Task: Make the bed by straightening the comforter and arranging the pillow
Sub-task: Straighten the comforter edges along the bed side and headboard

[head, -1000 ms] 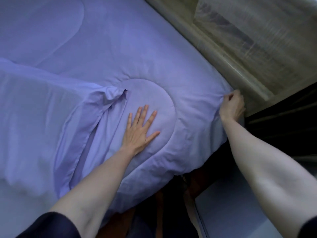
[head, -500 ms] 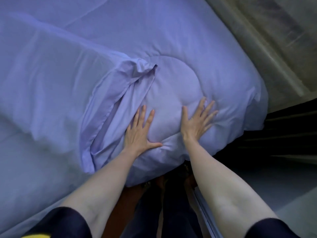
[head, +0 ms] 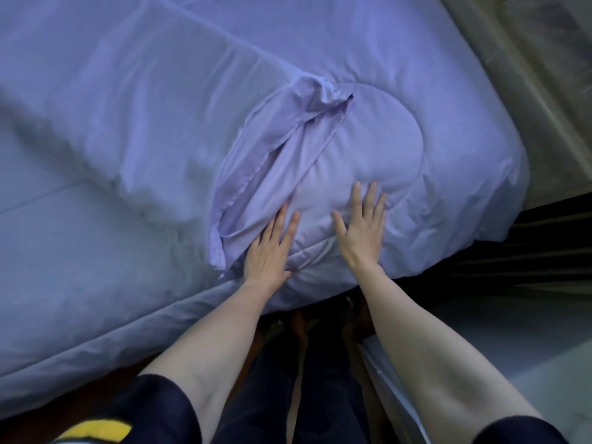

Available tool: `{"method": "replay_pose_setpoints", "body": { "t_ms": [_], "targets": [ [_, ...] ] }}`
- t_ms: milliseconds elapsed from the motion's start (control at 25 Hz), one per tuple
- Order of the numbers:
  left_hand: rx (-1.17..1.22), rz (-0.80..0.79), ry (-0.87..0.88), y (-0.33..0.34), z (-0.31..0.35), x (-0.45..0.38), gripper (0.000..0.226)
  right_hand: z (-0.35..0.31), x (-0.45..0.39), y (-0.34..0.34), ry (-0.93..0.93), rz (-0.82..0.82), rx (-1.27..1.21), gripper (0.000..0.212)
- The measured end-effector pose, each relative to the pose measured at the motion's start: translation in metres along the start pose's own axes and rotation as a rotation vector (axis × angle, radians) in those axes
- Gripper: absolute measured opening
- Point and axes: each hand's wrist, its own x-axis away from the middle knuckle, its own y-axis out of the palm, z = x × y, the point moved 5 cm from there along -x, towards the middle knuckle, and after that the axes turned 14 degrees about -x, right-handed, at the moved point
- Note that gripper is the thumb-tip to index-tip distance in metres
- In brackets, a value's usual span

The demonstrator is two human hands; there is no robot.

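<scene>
A lavender comforter point(head: 400, 91) with stitched round quilting covers the bed and hangs over its near edge. On it lies a matching pillow point(head: 128, 116), whose open case end is rumpled and folded near the middle. My left hand point(head: 270, 248) rests flat on the comforter right beside that loose case flap, fingers together. My right hand point(head: 363, 224) presses flat on the quilted circle, fingers spread. Neither hand holds any fabric.
A pale wooden headboard or wall panel point(head: 528, 75) runs along the right of the bed. Dark furniture point(head: 528, 251) stands beyond the bed corner, with a light floor surface point(head: 496, 363) below it. My legs stand at the bed's near edge.
My right hand let go of the comforter's corner and came down flat on the quilted circle. Both hands have slid slightly along the fabric, and the view has shifted.
</scene>
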Motion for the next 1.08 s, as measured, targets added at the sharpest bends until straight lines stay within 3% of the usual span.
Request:
{"method": "replay_pose_setpoints", "body": {
  "t_ms": [360,600,800,1080],
  "targets": [
    [0.065,-0.064,0.069,0.013,-0.017,0.049,0.1,0.025,0.062,0.01,0.168,-0.211,0.119,0.078],
    [0.107,-0.219,0.135,0.016,-0.037,0.106,0.094,-0.029,0.087,0.012,-0.116,-0.405,0.3,0.072],
    [0.267,-0.379,-0.138,0.025,-0.1,0.181,0.082,-0.101,0.114,0.039,-0.386,-0.668,0.408,0.066],
    [0.366,-0.401,-0.54,0.024,-0.197,0.294,0.074,-0.216,0.182,0.093,-0.784,-0.878,0.628,0.054]
  ]
}}
